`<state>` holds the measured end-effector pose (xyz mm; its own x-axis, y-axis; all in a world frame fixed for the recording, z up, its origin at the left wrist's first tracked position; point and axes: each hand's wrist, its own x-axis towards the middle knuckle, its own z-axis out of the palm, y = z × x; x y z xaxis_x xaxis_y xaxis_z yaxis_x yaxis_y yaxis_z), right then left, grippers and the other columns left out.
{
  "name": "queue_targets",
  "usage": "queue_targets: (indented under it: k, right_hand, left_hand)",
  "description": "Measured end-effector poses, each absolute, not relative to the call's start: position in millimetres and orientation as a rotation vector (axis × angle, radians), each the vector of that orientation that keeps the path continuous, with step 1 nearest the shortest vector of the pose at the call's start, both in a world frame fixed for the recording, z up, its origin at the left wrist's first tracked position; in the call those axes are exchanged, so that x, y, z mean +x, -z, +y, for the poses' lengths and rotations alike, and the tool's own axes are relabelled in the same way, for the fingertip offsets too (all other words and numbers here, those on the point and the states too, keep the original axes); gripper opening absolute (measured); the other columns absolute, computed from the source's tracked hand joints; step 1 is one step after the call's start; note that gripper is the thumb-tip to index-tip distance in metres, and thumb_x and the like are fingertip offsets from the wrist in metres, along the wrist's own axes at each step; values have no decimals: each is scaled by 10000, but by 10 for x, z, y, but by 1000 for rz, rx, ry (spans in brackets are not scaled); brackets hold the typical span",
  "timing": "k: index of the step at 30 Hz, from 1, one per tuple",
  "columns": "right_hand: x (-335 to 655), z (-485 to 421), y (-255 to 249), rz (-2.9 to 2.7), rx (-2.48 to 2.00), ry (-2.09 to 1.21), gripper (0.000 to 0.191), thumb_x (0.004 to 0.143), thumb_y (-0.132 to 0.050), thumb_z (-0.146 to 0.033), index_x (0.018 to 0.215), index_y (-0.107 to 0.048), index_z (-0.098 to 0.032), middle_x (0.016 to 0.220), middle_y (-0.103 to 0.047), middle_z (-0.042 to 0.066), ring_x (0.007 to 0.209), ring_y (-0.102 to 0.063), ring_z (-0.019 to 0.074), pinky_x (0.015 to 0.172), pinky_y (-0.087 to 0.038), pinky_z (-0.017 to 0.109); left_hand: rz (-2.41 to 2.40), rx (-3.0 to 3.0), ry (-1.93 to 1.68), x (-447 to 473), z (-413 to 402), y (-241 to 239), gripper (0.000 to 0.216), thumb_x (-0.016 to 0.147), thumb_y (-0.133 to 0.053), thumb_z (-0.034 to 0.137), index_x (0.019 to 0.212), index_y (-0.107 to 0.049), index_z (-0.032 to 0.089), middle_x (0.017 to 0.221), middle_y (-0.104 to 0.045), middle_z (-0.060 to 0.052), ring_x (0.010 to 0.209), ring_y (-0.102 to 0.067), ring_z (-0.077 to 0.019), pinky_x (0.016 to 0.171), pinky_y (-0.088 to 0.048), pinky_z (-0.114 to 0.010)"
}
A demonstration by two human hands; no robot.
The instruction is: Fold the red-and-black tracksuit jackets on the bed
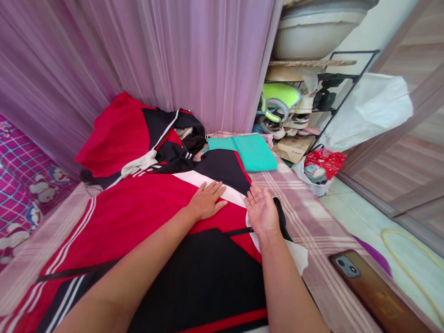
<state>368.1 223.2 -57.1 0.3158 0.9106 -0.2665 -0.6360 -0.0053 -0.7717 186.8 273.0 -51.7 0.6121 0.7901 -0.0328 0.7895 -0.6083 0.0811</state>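
Note:
A red, black and white jacket (133,202) lies spread on a plaid-covered surface. My left hand (206,200) rests flat on it, fingers stretched across the red and white part. At the jacket's right edge is my right hand (262,209), palm turned up and inward, fingers extended; whether its fingertips touch the cloth I cannot tell. Beyond the jacket sits a folded turquoise cloth (257,153). Behind on the left is a heap of red and black clothing (117,133) with white stripes.
A phone (378,293) lies on the plaid cover (297,188) at the right. Purple curtains (197,54) hang behind. A rack (364,69) holds shoes and a large basin (317,36). A white plastic bag (377,104) hangs beside it; a red bag (326,163) stands on the floor.

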Motion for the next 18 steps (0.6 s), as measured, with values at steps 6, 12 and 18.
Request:
queue_targets:
  k: [6, 12, 18]
  right_hand:
    - [3692, 2224, 553, -354, -985, -1264, 405, 891, -427, -572, 1065, -680, -307, 1466, -527, 12, 1410, -401, 193, 1192, -259, 453]
    - [3692, 2235, 585, -357, -984, -1251, 386, 873, -469, -580, 1033, -682, -301, 1448, -540, 23, 1405, -406, 199, 1190, -267, 454]
    - [3660, 2211, 560, -342, -988, -1248, 379, 876, -483, -555, 1049, -674, -277, 1460, -527, 43, 1402, -409, 197, 1195, -255, 441]
  left_hand:
    - [1477, 2806, 38, 1337, 2800, 525, 626, 1003, -223, 543, 1527, -332, 219, 1607, -315, -73, 1493, -246, -238, 1223, -151, -506]
    - [1751, 2870, 21, 694, 2731, 474, 592, 1001, -275, 500, 1493, -407, 198, 1572, -383, -99, 1474, -290, -278, 1213, -146, -544]
    - [2179, 2634, -49, 42, 2632, 434, 591, 992, -301, 471, 1499, -400, 184, 1591, -345, -116, 1478, -276, -292, 1200, -188, -535]
